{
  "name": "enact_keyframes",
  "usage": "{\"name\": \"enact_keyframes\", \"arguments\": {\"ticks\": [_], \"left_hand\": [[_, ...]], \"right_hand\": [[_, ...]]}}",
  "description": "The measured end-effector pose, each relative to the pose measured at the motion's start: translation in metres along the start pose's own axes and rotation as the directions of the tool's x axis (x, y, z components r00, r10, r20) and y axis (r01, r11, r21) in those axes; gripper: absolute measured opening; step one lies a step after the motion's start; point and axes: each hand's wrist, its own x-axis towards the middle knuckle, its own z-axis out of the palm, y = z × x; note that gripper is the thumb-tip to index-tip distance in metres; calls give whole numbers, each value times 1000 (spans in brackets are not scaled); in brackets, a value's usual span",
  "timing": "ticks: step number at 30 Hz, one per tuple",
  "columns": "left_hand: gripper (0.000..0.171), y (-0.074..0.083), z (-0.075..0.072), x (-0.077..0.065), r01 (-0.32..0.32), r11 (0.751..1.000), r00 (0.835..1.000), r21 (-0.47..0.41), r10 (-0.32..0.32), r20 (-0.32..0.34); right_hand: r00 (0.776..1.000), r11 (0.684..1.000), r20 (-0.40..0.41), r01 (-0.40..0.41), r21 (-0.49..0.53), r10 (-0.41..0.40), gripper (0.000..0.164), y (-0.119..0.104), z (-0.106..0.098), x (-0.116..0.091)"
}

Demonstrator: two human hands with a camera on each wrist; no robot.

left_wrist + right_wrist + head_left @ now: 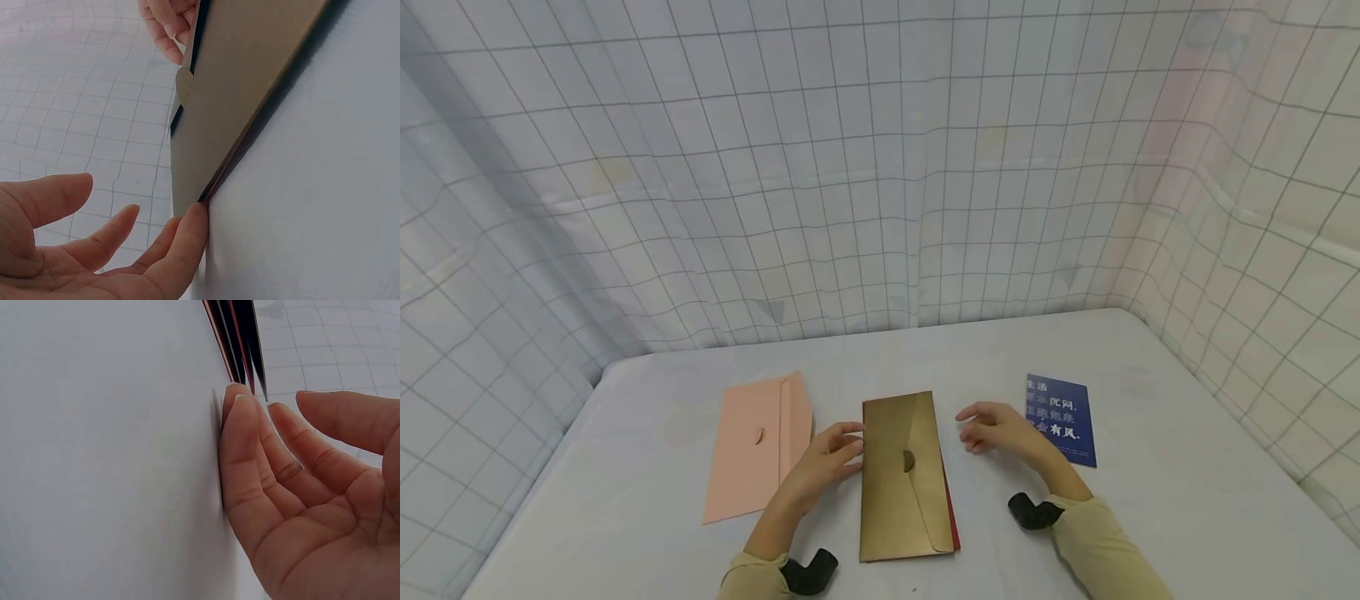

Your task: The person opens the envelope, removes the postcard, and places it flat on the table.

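A gold envelope (895, 492) with a tucked flap lies in the middle of the table, a strip of red (953, 521) showing beneath its right edge. My left hand (827, 465) is beside its left edge. In the left wrist view, a fingertip of the left hand (144, 250) touches that edge, the other fingers loosely extended. My right hand (996, 429), relaxed and holding nothing, is to the envelope's right, with a gap between them in the head view. The right wrist view shows several layered edges (237, 344) beyond the right hand (306, 487).
A pink envelope (748, 450) with its side flap unfolded lies at the left, partly behind my left hand. To the right lies a dark blue card (1067, 417) with white writing, partly hidden by the right hand. White gridded curtains (865, 192) surround the white table (1180, 500).
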Motion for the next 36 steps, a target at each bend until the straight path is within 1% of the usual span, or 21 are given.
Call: {"name": "enact_keyframes", "arguments": {"ticks": [5, 15, 19, 25, 28, 36], "left_hand": [[36, -1, 0, 1, 6, 1000, 1000, -4, -6, -2], [37, 0, 1, 0, 11, 1000, 1000, 2, -11, -16], [37, 0, 2, 0, 8, 1000, 1000, 2, -8, -16], [38, 1, 2, -1, 8, 1000, 1000, 2, -8, -15], [37, 1, 2, -1, 6, 1000, 1000, 4, -6, -18], [37, 1, 2, -1, 8, 1000, 1000, 5, -8, -23]], "right_hand": [[999, 999, 23, 30, 16, -30, 32, -2, 5, 0], [996, 996, 72, 49, 69, -54, 33, -3, 16, 2], [996, 996, 78, 43, 74, -49, 32, -4, 21, 3], [997, 997, 70, 34, 65, -39, 32, -5, 26, 4], [998, 998, 51, 27, 57, -30, 31, -6, 27, 4], [999, 999, 5, 36, 31, -36, 29, -8, 31, 5]]}}
